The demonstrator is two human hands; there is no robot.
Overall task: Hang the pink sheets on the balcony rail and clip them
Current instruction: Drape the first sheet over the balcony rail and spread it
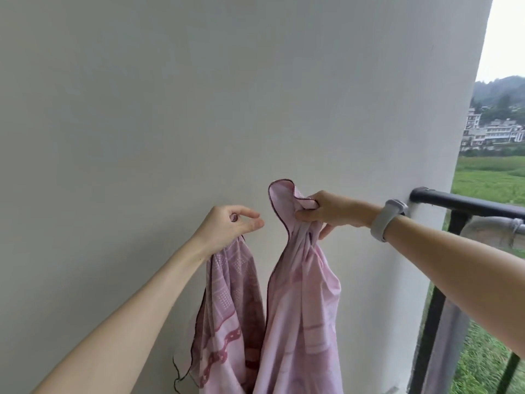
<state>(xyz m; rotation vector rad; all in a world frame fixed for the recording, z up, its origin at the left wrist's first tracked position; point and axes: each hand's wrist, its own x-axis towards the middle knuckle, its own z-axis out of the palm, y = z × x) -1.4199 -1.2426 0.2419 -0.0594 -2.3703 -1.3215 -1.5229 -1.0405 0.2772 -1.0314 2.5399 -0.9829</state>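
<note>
The black balcony rail (471, 204) meets the white wall (199, 109), with a pale cloth (494, 228) draped just under it.

Pink sheets (298, 302), darker maroon chain, dot pattern; black rail (468, 204); white wall (199, 95).

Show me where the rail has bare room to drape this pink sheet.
The black rail shows bare from the white wall rightward to the frame edge. Just below it, a grey pipe crowds the space. Both the left hand and right hand grip the pink sheet.
</note>
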